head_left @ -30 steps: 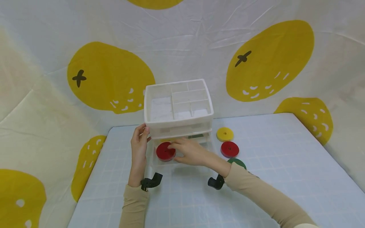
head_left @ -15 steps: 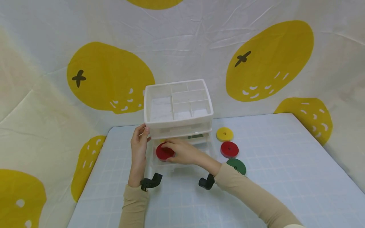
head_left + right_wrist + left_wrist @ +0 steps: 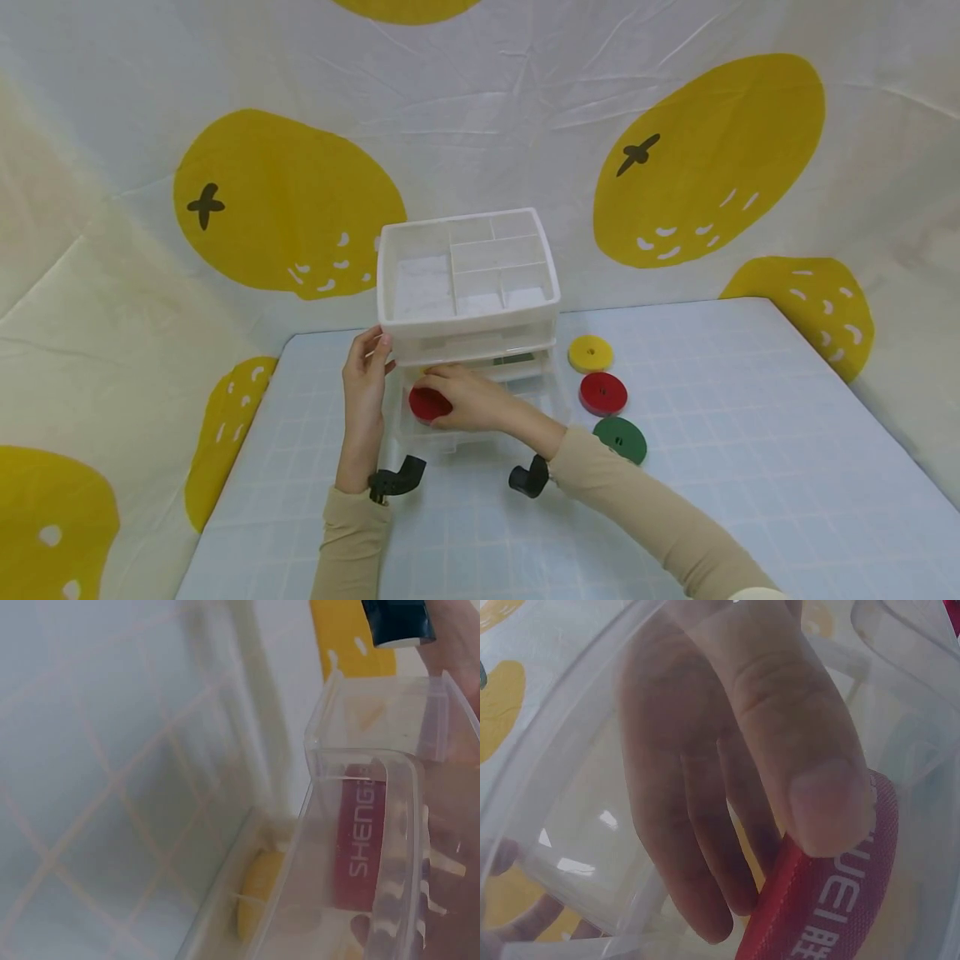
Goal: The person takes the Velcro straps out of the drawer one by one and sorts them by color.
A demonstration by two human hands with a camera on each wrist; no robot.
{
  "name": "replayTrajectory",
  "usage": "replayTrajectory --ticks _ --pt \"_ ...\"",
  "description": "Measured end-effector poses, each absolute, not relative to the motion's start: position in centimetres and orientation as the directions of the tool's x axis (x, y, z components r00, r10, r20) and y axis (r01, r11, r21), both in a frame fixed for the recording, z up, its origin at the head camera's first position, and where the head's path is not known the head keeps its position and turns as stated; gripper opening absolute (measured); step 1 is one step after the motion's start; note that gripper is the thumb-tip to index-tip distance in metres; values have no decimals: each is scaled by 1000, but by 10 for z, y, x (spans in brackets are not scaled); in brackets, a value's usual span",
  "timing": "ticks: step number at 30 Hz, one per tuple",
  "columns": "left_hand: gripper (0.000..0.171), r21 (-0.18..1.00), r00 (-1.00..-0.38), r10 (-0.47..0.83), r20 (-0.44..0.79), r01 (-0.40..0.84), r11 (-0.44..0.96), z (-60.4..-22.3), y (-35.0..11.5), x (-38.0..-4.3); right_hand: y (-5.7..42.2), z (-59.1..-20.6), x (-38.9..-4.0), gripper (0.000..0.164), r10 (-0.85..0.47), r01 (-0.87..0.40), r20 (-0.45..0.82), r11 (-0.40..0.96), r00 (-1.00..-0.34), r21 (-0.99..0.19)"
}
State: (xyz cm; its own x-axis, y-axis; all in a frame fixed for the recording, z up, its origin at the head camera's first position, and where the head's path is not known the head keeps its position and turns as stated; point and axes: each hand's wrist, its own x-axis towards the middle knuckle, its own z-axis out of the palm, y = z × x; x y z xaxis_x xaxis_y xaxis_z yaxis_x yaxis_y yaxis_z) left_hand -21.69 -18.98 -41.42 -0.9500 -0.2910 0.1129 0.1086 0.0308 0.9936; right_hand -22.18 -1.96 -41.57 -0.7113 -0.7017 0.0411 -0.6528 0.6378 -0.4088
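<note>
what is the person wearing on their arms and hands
Both arms wear long beige sleeves, the left sleeve and the right sleeve, ending at the wrists. A small black camera mount sits at each wrist: left, right. The left hand and right hand are bare.

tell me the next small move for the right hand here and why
Probably let go of the red disc and draw the right hand back out. The disc already sits low inside the open drawer, fingers curled on it, while the left hand steadies the organizer. Three more discs wait on the table.
</note>
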Motion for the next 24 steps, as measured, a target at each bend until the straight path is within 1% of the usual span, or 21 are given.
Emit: replayTrajectory --ticks 9,14,19,24 --pt "40 995 -952 -287 102 95 35 -414 -190 -217 -21 -413 -221 50 -708 -665 31 647 -706 -372" --pt "39 994 -950 -294 105 102 25 -416 -191 -217 -20 -408 -218 49 -707 -663 31 646 -707 -378" --pt "38 995 -950 -296 101 98 24 -416 -191 -218 -15 -408 -218 47 -711 -662 74 605 -699 -443" --pt "39 994 -949 -296 106 101 31 -417 -191 -219 -8 -409 -218 46 -687 -622 89 585 -721 -521"
